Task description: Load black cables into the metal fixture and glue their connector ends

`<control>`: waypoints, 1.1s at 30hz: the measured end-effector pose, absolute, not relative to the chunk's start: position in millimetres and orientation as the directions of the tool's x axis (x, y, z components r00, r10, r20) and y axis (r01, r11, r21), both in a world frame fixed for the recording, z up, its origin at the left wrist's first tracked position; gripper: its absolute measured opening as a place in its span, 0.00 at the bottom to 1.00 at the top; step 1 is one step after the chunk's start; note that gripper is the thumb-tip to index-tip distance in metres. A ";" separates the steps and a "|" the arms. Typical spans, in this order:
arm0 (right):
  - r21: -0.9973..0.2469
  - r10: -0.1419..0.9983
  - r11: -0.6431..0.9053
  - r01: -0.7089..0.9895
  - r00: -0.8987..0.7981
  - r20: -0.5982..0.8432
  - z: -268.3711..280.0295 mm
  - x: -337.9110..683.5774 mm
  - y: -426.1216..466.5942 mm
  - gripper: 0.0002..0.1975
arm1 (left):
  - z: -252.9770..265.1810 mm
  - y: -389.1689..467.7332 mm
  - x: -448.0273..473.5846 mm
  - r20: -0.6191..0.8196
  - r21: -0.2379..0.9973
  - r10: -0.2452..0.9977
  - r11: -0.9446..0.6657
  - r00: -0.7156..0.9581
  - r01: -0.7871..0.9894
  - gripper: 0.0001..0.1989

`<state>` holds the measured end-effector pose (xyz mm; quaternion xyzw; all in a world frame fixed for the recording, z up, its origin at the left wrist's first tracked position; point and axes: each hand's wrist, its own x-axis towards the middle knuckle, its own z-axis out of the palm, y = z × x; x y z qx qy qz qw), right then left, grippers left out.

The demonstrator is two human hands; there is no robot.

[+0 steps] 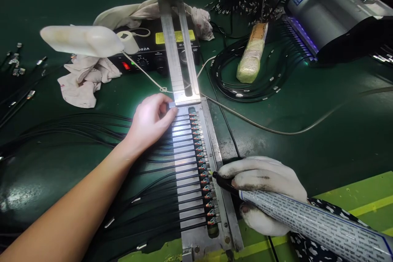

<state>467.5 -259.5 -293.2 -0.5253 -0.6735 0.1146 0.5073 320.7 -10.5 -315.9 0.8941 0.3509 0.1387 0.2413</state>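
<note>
A long metal jig lies lengthwise before me, with a row of black cables set across it. Their stripped ends, showing small coloured wires and metal connectors, sit over the slot. My left hand, bare, pinches the jig's far left edge at a small silver tab, thumb and forefinger closed. In a stained white glove, my right hand grips a glue tube covered in small print. The tube's black nozzle points left, its yellowish tip at the connectors midway along the row.
Behind the jig stands a black dispenser controller with white cloths around it. A white bottle-shaped object is at its left. Coiled cables and a wrapped bundle lie right, before a grey lamp glowing violet.
</note>
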 end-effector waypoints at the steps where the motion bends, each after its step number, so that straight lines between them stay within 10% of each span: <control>1: -0.691 0.825 0.420 0.589 0.071 0.561 -293.3 467.2 -259.3 0.07 | -315.8 -10.6 320.6 0.080 0.529 0.694 -0.638 0.715 0.560 0.15; 33: -0.710 0.831 0.386 0.589 0.112 0.545 -298.3 466.9 -259.7 0.09 | -317.5 -8.8 319.4 0.082 0.539 0.697 -0.632 0.712 0.556 0.14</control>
